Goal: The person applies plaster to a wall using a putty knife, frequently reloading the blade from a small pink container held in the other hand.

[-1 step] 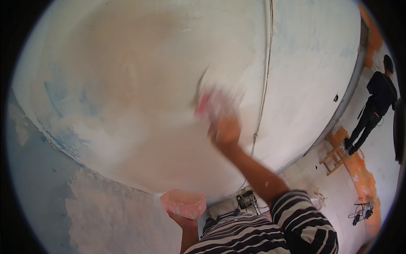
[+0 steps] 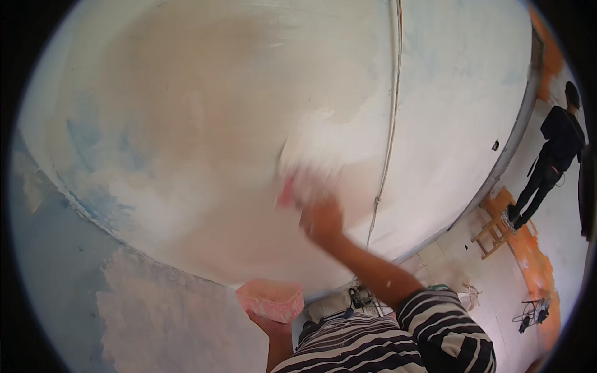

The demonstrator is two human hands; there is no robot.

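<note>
The fingers of my right hand point(image 2: 321, 217) are closed in a grip around a tool point(image 2: 311, 179), which is blurred, so I cannot tell how each finger sits. The tool reaches up and left from those fingers, a pinkish-red part on its left, over a pale wall point(image 2: 186, 118); the blur hides whether its edge touches. Just above it the wall shows a whiter smear point(image 2: 314, 133). To the right of my right fingers, near them, a cable point(image 2: 390, 133) runs down the wall.

Below and left of them, my left hand point(image 2: 273, 324) holds a pink tub point(image 2: 271, 301) from underneath, fingers bent against its base and left end; most of them are hidden. The tub's open top faces up, its sides streaked with white. Well apart from my right fingers, far to the right, a person point(image 2: 559, 140) in dark clothes stands at a wooden stool point(image 2: 491, 237).
</note>
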